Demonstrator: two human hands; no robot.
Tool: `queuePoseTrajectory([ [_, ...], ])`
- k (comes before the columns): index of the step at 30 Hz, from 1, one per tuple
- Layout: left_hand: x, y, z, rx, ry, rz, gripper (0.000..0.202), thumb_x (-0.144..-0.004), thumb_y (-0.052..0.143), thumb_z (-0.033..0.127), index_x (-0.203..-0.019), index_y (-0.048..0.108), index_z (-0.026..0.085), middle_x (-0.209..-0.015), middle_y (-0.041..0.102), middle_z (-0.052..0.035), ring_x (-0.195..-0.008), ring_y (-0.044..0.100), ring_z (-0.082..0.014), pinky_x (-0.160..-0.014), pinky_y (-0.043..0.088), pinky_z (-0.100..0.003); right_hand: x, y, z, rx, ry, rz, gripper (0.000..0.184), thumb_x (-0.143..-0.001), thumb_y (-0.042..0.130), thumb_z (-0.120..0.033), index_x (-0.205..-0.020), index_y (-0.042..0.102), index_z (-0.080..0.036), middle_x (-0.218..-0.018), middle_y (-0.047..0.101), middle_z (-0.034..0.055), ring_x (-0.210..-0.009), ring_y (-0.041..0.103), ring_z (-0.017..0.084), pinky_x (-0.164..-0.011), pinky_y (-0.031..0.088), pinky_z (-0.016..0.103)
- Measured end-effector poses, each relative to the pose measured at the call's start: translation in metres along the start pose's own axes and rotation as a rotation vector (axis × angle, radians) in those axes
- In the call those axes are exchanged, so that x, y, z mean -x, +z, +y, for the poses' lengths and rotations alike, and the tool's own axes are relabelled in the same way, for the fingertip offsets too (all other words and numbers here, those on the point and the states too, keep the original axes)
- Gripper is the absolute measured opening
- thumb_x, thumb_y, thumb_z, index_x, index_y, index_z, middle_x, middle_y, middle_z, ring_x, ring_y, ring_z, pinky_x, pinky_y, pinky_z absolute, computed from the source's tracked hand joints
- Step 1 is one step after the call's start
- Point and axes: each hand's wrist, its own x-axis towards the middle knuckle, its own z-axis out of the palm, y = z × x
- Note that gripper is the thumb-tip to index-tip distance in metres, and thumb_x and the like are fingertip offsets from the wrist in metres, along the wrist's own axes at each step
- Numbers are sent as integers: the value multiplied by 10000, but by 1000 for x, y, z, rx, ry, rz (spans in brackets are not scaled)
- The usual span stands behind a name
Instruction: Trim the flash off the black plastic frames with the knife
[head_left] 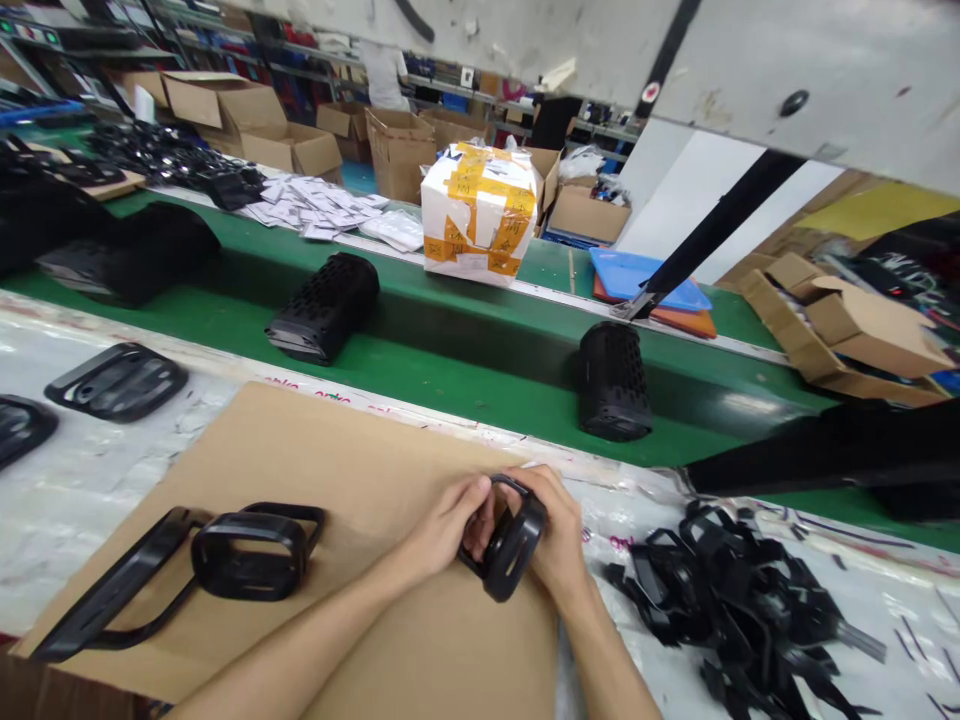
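Observation:
My left hand (450,515) and my right hand (555,520) both grip a black plastic frame (515,548) just above the cardboard sheet (390,470). Left fingers reach into its opening, and right fingers wrap its far upper side. Lying on the sheet to the left are a black frame with a looped handle (247,555) and a long black plastic piece (124,580). To the right of my hands is a heap of black strips (742,610).
Black perforated cylinders (322,305) (613,380) lie on the green conveyor belt (442,370). Behind it stand a taped white box (480,212) and open cartons. A black post (712,225) slants down at the right. Black plates (116,382) lie at left.

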Motion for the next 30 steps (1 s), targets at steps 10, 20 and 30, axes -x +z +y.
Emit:
queuePoseTrajectory([
  [10, 11, 13, -3, -299, 141, 58, 235, -1026, 556, 421, -1065, 593, 192, -1011, 684, -62, -993, 648, -244, -879, 513, -324, 2, -1, -9, -49, 49, 4, 192, -1023, 698, -227, -1181, 787, -290, -925, 769, 26, -784, 713, 211, -716, 559, 339],
  [20, 7, 16, 4, -436, 150, 118, 236, -1015, 478, 404, -1008, 587, 195, -951, 691, -74, -904, 659, -260, -814, 499, -349, 3, 5, 0, 0, 147, 76, 130, -1014, 721, -313, -1106, 795, -259, -1004, 793, 47, -883, 750, 229, -810, 600, 350],
  [30, -14, -21, 12, 91, 85, 23, 623, -964, 600, 727, -1041, 763, 131, -888, 736, -80, -671, 619, -173, -657, 489, -275, -1, 10, -8, -288, 369, 150, 395, -936, 786, -440, -1211, 568, -259, -1021, 760, 44, -760, 787, 217, -687, 640, 319],
])
